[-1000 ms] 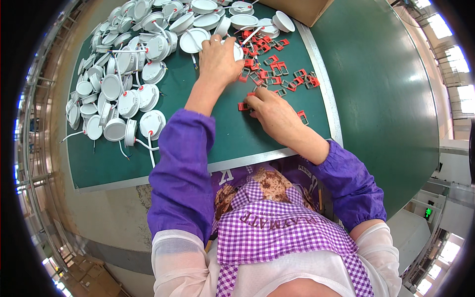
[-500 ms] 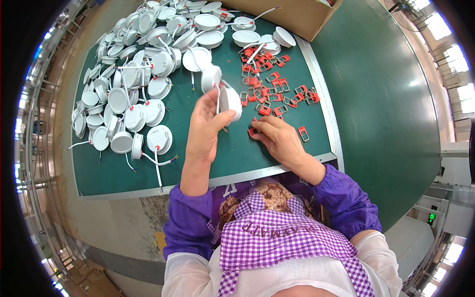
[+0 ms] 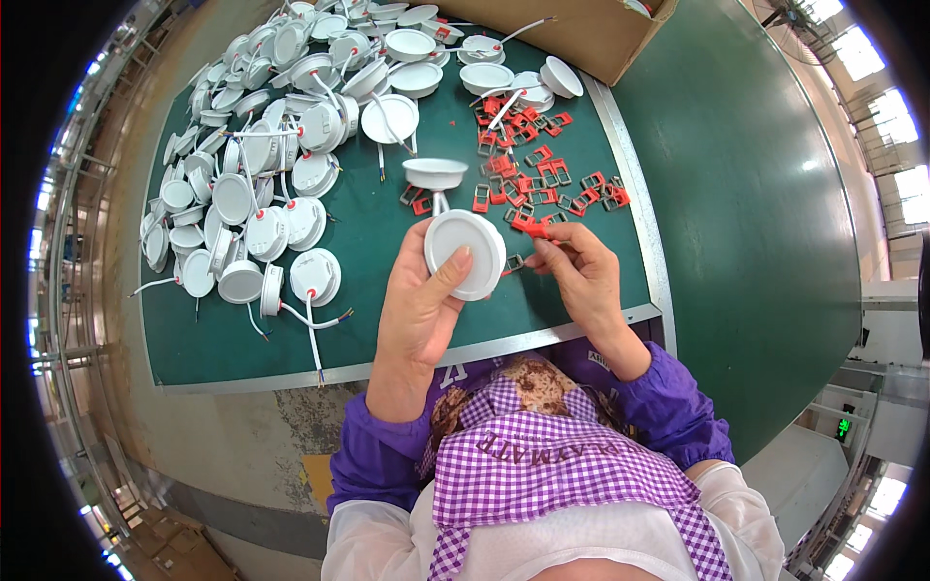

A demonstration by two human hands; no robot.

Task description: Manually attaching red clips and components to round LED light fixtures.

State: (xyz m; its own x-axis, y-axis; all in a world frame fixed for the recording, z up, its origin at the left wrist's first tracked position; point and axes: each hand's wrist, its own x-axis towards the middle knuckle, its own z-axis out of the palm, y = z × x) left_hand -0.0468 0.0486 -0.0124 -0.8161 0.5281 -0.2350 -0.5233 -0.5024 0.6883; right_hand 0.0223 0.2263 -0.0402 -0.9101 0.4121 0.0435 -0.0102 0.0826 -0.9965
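Note:
My left hand (image 3: 418,308) grips a white round lamp (image 3: 467,250), its thumb flat on the pale disc face. Just beyond it a second white round lamp (image 3: 435,174) is seen edge-on, slightly blurred, with a white cable between the two. My right hand (image 3: 587,283), close to the held lamp's right side, has its fingers pinched at a small red clip with a metal frame (image 3: 513,263). The clip is partly hidden by the lamp. Just past those fingertips lie loose red clips (image 3: 536,197).
Many white round lamps (image 3: 232,199) with loose cables crowd the left and far side of the green table (image 3: 378,334). A cardboard box (image 3: 581,34) stands at the far right. A metal strip (image 3: 635,194) edges the table, beside another green surface (image 3: 756,213).
My left hand has come nearer and to the right, turning the lamp's disc face up. My right hand has shifted slightly right and remains low near the clips.

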